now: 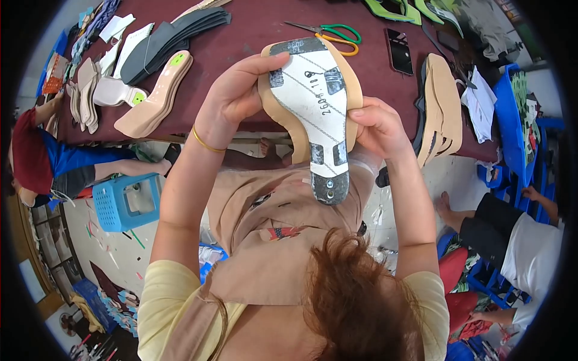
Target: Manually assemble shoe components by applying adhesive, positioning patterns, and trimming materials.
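Note:
Both of my hands hold a white shoe insole board [310,108] with black patches, slanted lines and handwriting, raised at the table's near edge. It lies against a wider tan sole-shaped sheet [278,111] that shows around its sides. My left hand [241,84] grips the upper left side, thumb on the white face near the top. My right hand [379,126] pinches the right edge of the tan sheet between thumb and fingers. The narrow heel end with two small metal-rimmed holes points down toward my apron [253,210]. The fingers behind the pieces are hidden.
On the maroon-covered table [253,36] lie scissors [328,33], a phone [400,52], stacked tan insoles [158,99], dark grey strips [174,42] and tan pieces [442,108]. A blue stool [111,204] stands left. Co-workers sit at left [30,150] and right [530,259].

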`<state>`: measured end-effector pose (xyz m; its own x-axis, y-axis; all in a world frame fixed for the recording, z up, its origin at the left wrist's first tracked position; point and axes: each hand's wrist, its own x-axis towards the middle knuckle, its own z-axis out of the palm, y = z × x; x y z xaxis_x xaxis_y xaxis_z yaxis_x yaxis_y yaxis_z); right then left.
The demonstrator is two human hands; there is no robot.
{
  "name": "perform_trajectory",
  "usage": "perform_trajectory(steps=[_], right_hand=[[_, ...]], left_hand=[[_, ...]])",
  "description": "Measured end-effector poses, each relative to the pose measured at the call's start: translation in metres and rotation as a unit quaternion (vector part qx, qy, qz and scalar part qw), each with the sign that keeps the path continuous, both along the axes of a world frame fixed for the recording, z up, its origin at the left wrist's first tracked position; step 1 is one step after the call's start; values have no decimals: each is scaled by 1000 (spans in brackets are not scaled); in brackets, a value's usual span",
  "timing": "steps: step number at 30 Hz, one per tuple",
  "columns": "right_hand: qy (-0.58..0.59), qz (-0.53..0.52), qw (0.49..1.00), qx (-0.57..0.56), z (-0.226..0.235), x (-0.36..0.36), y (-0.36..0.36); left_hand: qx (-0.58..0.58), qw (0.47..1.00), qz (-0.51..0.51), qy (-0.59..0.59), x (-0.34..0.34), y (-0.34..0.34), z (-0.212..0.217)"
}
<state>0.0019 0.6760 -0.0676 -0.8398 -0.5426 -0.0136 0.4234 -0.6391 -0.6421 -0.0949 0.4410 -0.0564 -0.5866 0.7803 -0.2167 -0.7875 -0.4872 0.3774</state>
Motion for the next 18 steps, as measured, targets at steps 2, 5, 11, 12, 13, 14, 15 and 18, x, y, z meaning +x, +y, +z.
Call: perform_trajectory(steps=[2,5,11,12,13,14,15,18], right_hand=[[-9,-18,1000,8,3,4,-3],[-17,-41,998,42,11,10,-8],[5,-183,943,278,13,13,-19],[10,-181,944,276,10,13,-20],[-8,-222,950,222,8,14,-21],[-28,-262,950,170,5,16,-21],[-45,-260,952,152,3,17,-21],[-61,-243,947,201,-1,26,-17]], left_hand=[[-10,1000,0,11,0,1,-3],[-59,997,18,56,-1,4,-3],[-108,984,50,131,16,30,3],[-75,989,70,111,22,34,3],[-86,989,81,94,34,41,0],[-175,972,42,150,43,46,-2],[-150,970,50,186,49,47,-4],[-177,960,40,214,59,47,-9]])
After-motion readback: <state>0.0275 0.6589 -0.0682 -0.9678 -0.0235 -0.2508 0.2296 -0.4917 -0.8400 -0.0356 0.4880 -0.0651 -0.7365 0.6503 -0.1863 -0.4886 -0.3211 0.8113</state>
